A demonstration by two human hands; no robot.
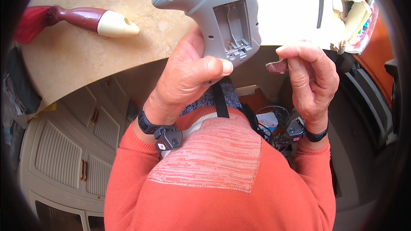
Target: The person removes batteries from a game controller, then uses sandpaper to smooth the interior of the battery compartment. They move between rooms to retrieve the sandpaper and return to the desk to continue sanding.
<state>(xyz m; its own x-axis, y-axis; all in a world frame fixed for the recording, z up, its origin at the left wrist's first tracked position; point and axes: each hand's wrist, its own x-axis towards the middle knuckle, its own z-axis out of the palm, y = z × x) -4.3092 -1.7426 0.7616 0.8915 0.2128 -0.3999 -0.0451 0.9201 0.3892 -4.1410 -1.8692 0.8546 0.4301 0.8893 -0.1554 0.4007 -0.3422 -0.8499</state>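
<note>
A grey game controller [200, 1] is held up over the table's near edge, its back turned toward me. The battery compartment [233, 23] is uncovered, and metal contacts show inside it. My left hand [182, 70] grips the controller's near end, with the thumb pressed on the casing just below the compartment. To the right, apart from the controller, my right hand [314, 75] pinches a small crumpled pinkish scrap [277, 66], perhaps cloth or paper, between thumb and forefinger.
On the stone-patterned tabletop [141, 0] at the left lies a maroon-and-cream handled brush or duster [85, 19]. Papers and plastic bags [357, 17] are heaped at the right. Cream louvred cabinets [60, 154] stand at lower left, and cables [278, 117] hang below my right hand.
</note>
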